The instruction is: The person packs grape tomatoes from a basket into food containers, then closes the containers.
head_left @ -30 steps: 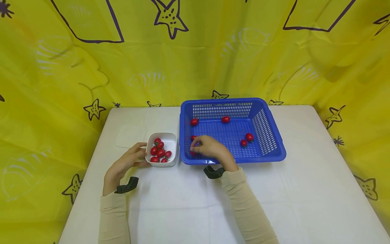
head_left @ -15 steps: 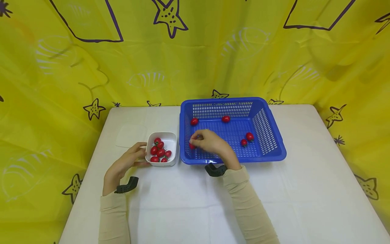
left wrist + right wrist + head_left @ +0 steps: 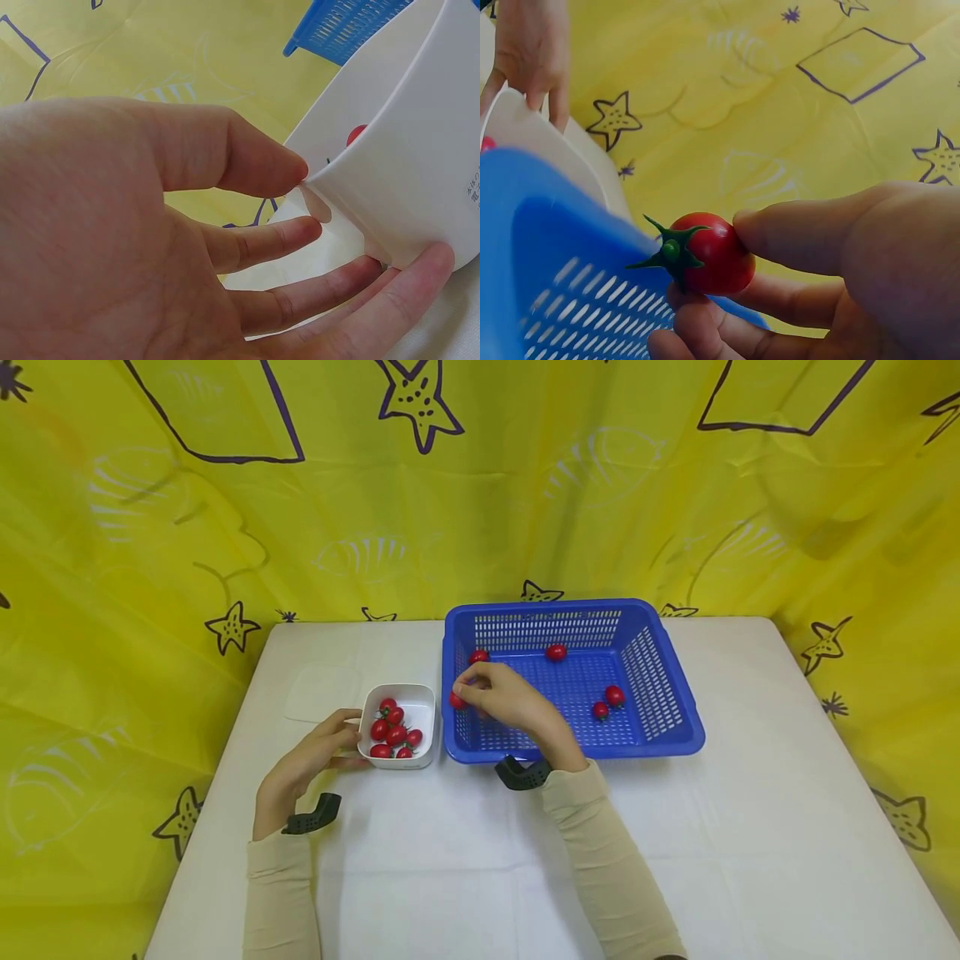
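Observation:
A red cherry tomato [image 3: 718,255] with a green calyx is pinched between the thumb and fingers of my right hand [image 3: 502,695]. That hand is over the left side of the blue basket [image 3: 577,752], near its rim. To the left of the basket stands a white square container [image 3: 422,710] with several cherry tomatoes [image 3: 395,735] inside. Fingertips of my left hand [image 3: 187,217] touch the container's left side and corner, fingers spread and loosely bent. Part of that hand shows behind the container in the right wrist view.
Several more cherry tomatoes lie in the basket, such as one at the back [image 3: 556,652] and one at the right [image 3: 614,696]. A clear flat lid [image 3: 322,693] lies behind the container. A yellow patterned curtain [image 3: 480,527] borders the white table [image 3: 420,877].
My right hand has picked a cherry tomato up from the basket's left side and moved it up and left toward the rim. The left hand and the container have stayed put.

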Demonstrator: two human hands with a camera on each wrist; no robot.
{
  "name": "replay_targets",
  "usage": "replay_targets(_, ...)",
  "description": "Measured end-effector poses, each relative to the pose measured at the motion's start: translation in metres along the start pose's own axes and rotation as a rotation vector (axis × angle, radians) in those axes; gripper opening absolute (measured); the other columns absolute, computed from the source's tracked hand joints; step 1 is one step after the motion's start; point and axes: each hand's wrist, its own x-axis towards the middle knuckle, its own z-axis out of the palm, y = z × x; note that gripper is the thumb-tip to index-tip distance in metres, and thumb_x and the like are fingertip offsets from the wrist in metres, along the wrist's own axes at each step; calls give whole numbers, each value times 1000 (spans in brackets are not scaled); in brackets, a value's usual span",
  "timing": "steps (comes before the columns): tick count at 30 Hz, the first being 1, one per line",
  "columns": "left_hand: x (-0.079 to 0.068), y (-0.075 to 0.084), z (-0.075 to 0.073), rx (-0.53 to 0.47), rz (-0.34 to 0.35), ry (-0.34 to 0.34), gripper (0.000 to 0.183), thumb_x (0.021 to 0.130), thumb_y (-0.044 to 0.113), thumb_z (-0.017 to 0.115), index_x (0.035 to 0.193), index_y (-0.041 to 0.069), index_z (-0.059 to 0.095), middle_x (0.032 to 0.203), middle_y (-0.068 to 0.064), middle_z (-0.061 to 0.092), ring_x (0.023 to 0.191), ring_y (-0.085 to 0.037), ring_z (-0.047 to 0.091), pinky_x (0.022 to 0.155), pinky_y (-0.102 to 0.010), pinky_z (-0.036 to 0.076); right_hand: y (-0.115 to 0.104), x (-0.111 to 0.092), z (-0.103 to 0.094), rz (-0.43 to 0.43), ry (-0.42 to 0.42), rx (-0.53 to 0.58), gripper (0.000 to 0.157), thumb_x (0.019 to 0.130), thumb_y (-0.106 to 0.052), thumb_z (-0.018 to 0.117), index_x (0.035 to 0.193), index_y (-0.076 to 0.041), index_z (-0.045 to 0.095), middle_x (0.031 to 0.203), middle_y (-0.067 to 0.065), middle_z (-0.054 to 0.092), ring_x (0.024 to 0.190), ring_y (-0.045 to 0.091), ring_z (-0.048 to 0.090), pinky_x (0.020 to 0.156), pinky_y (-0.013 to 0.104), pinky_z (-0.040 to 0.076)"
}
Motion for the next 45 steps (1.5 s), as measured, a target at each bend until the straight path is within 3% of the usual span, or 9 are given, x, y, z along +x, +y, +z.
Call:
replay_targets(5,0,1,0,6,-5,5,53,100,17,44,149,4,28,140,-29,42,112,-29,64,99,-43,55,-14,5,1,-45,5,-18,23,98,-31,60,110,-13,67,98,7,67,87,31,65,69,27,56)
replay_targets(9,-1,1,0,11,-4,5,53,100,17,44,149,4,28,141,-29,42,113,-30,64,100,-44,54,-26,11,3,-75,-14,-59,22,98,-30,59,110,-13,67,96,6,67,80,29,62,64,27,53)
replay_targets(15,0,1,0,17,-10,6,53,100,17,44,149,4,28,141,-29,42,114,-31,63,100,-45,54,-43,21,8,-101,-83,-103,22,98,-29,59,110,-12,65,100,10,71,81,28,63,67,29,54)
replay_targets(23,1,1,0,5,-9,3,53,100,17,44,149,3,27,139,-29,42,115,-32,62,100,-45,54,-60,43,18,-153,-173,-293,23,97,-28,60,109,-10,68,101,6,71,85,24,66,65,21,52)
replay_targets(28,2,-1,0,-5,-14,-1,53,101,17,43,149,4,27,141,-29,42,116,-32,61,101,-44,54,-65,56,24,-132,-250,-357,20,96,-25,61,106,-9,68,95,7,73,77,20,63,61,20,50)
replay_targets(33,3,-2,2,-13,-18,-2,52,101,18,44,149,5,28,141,-28,42,115,-30,61,100,-43,55,-65,67,29,-89,-316,-387,18,95,-20,61,106,-6,68,92,10,71,70,14,59,68,25,56)
replay_targets(42,2,-1,1,-24,-5,-3,50,101,15,41,148,5,29,137,-27,45,114,-30,61,100,-44,55,-69,79,43,-47,-390,-464,17,93,-16,64,102,-3,70,86,8,65,75,21,63,78,33,60)
replay_targets(45,0,-1,0,-20,-7,-1,50,101,16,41,148,5,28,137,-27,44,112,-30,62,100,-44,55,-70,83,50,-34,-401,-519,13,91,-13,65,97,-3,71,82,7,64,72,20,60,75,32,60)
